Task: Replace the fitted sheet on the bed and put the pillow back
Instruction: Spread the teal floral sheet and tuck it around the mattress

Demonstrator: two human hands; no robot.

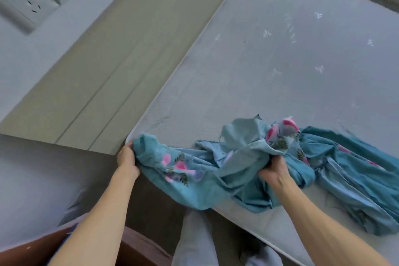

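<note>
A teal fitted sheet [248, 166] with pink flowers lies bunched along the near edge of the bare white mattress [269, 54]. My left hand [127, 157] grips a corner of the sheet right at the mattress's near left corner. My right hand [274, 170] clutches a bunched fold of the sheet further right, on top of the mattress. The rest of the sheet trails to the right in crumpled folds. No pillow is in view.
A beige headboard panel [112, 54] runs along the mattress's left side. A wall socket [23, 4] sits on the wall at the upper left. A grey surface [43, 179] and brown wood lie lower left. My legs [194, 242] stand beside the bed.
</note>
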